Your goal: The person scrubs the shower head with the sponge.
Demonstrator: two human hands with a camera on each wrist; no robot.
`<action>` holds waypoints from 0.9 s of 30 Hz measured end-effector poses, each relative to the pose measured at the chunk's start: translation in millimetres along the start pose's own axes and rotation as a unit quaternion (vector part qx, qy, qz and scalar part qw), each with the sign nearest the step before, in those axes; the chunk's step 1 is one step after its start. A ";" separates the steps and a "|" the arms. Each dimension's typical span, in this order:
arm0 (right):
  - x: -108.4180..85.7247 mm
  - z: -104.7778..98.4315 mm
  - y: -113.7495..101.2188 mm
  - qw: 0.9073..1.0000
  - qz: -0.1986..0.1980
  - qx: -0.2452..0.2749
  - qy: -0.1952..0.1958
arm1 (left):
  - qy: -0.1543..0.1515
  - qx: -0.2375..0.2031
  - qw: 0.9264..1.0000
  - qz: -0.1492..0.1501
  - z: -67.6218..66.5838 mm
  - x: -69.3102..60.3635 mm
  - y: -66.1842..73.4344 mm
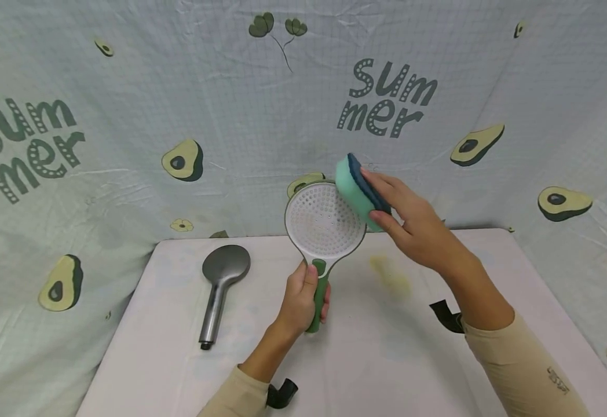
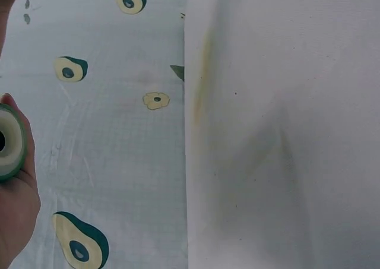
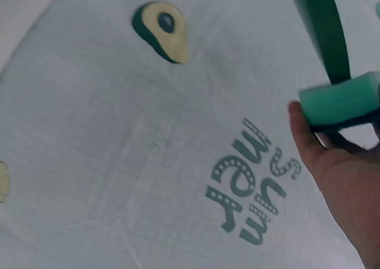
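Observation:
A shower head with a white nozzle face [image 1: 324, 223] and green handle is held upright by my left hand [image 1: 299, 298], fingers wrapped round the handle. In the left wrist view the handle's round end [image 2: 10, 141] shows in my left hand [image 2: 18, 203]. My right hand [image 1: 418, 226] pinches a sponge [image 1: 358, 191], light green with a dark blue layer, at the upper right rim of the nozzle face. In the right wrist view the sponge [image 3: 341, 103] in my right hand [image 3: 344, 174] meets the green back edge [image 3: 326, 37] of the shower head.
A grey metallic shower head [image 1: 225, 263] lies on the white table [image 1: 366, 370] at the left. Behind the table hangs a pale cloth [image 1: 262, 127] printed with avocados and lettering. Black straps show near both sleeves. A yellowish stain [image 1: 391, 277] marks the tabletop right of centre.

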State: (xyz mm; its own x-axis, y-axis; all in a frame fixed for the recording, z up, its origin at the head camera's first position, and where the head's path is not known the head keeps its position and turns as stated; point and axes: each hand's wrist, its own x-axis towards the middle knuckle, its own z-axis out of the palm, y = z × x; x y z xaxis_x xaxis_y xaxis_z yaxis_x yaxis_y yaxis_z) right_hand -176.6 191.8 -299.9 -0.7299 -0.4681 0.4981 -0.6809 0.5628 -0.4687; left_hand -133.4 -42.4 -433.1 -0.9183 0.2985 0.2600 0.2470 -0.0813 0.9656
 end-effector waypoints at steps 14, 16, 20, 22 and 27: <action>33.9 -28.5 -5.5 0.994 0.009 -0.004 -0.111 | -0.058 0.045 0.997 0.012 3.0 -2.0 -5.1; 29.8 -22.0 -4.7 0.997 0.006 0.018 -0.077 | -0.058 0.034 0.998 0.018 1.5 -1.7 -4.0; 16.1 -5.8 -4.2 0.997 0.000 0.073 -0.006 | -0.061 0.017 0.998 0.031 0.3 -3.1 -3.7; 7.3 1.6 -4.3 0.994 0.005 0.105 0.021 | -0.061 0.015 0.997 0.039 -0.1 -4.4 -5.3; -16.6 19.8 -5.5 0.981 -0.005 0.183 0.064 | -0.047 0.012 0.996 0.081 -3.4 -6.2 -11.6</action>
State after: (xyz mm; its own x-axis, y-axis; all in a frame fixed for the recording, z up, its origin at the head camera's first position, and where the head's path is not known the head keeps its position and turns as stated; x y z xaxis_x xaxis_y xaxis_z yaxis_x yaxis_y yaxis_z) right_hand -162.0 182.9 -320.0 -0.7250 -0.3693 0.5814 -0.6818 0.2650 -0.6819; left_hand -131.6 -46.5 -446.0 -0.8330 0.3708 0.4105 0.3983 -0.1129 0.9103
